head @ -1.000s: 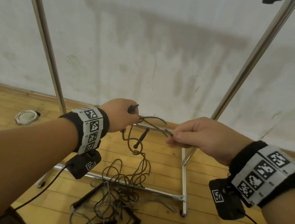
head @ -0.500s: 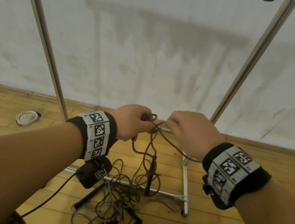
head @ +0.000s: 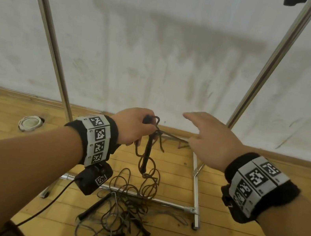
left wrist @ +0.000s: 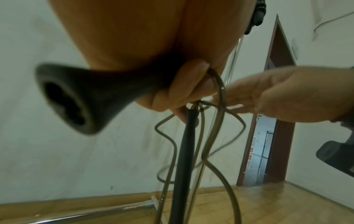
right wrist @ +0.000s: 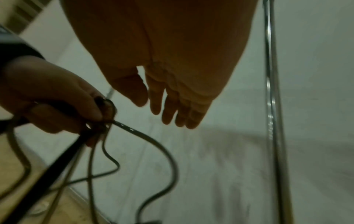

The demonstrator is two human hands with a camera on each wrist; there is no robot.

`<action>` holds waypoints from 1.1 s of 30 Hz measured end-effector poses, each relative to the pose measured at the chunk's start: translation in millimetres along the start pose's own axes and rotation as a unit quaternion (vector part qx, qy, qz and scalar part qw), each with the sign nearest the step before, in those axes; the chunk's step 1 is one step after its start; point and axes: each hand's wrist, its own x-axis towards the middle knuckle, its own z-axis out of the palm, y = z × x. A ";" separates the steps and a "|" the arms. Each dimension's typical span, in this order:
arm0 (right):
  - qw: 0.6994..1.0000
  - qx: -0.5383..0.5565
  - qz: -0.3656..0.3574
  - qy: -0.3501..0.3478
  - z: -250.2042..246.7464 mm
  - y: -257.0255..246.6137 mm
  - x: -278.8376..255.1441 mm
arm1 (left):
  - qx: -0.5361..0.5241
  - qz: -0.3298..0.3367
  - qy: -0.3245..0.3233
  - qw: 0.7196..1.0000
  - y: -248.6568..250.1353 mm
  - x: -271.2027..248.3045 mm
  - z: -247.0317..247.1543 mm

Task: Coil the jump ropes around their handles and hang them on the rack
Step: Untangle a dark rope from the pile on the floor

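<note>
My left hand [head: 132, 126] grips a black jump-rope handle [head: 147, 119], its flared end close to the lens in the left wrist view [left wrist: 76, 97]. Dark rope [head: 155, 130] loops over the handle's top by my fingers [left wrist: 187, 91]. The rope's second handle [head: 146, 157] hangs straight down below that hand, also seen from the left wrist [left wrist: 185, 151]. My right hand [head: 205, 139] hovers just right of the loops with fingers straight [right wrist: 172, 109] and holds nothing. One strand [right wrist: 149, 139] runs out from the left hand beneath it.
The rack's metal uprights [head: 50, 37] [head: 267, 65] stand against a white wall, its base bar [head: 156, 201] on the wooden floor. Tangled ropes with black handles [head: 117, 221] lie below my hands. A white round object [head: 30, 122] lies at the left.
My right hand brought the pinched rope over to the left hand's handle, then let go and drew off to the right with fingers open. The second handle now hangs lower.
</note>
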 end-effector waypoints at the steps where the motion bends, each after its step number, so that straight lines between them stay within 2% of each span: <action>1: 0.999 0.007 -0.033 0.007 3.7 -6.9 1.4 | 0.006 0.005 0.007 1.000 2.5 -0.2 1.7; 2: 0.999 0.013 -0.047 0.003 7.9 -12.7 2.7 | 0.010 0.009 0.014 1.000 5.0 -0.6 3.5; 5: 0.999 -0.029 -0.018 -0.018 19.1 -21.7 4.3 | 0.003 0.018 0.011 1.000 12.0 -1.4 8.7; 8: 0.996 -0.077 -0.042 0.005 20.9 -21.1 7.8 | -0.001 0.014 0.001 1.000 15.3 -2.9 7.9; 10: 0.995 -0.073 -0.061 0.029 19.3 -21.2 10.4 | 0.004 0.006 -0.004 1.000 15.6 -3.2 5.0; 14: 0.996 0.017 -0.047 0.072 13.9 -22.0 13.0 | 0.026 -0.012 -0.007 1.000 17.4 -0.7 0.4; 18: 0.987 0.106 -0.024 0.115 12.7 -27.0 11.6 | 0.124 0.009 0.000 0.992 24.8 0.2 2.9; 22: 0.974 0.185 -0.025 0.129 10.1 -35.6 4.0 | 0.132 0.010 0.003 0.991 26.8 3.5 4.7; 24: 0.954 0.264 -0.040 0.133 -0.2 -40.8 -2.3 | 0.175 -0.021 0.002 0.984 18.9 3.4 2.9; 27: 0.910 0.366 -0.057 0.187 -23.0 -38.8 -8.2 | 0.194 -0.081 -0.019 0.977 -6.8 1.4 -2.6; 29: 0.905 0.345 -0.011 0.248 -30.5 -22.5 -6.1 | 0.152 -0.106 0.008 0.983 -20.1 1.3 -11.2; 31: 0.912 0.279 0.092 0.285 -30.7 5.1 0.3 | 0.086 -0.122 0.045 0.988 -26.6 3.5 -19.2; 33: 0.925 0.210 0.192 0.252 -24.6 40.1 5.2 | 0.039 -0.119 0.057 0.991 -25.2 4.6 -21.2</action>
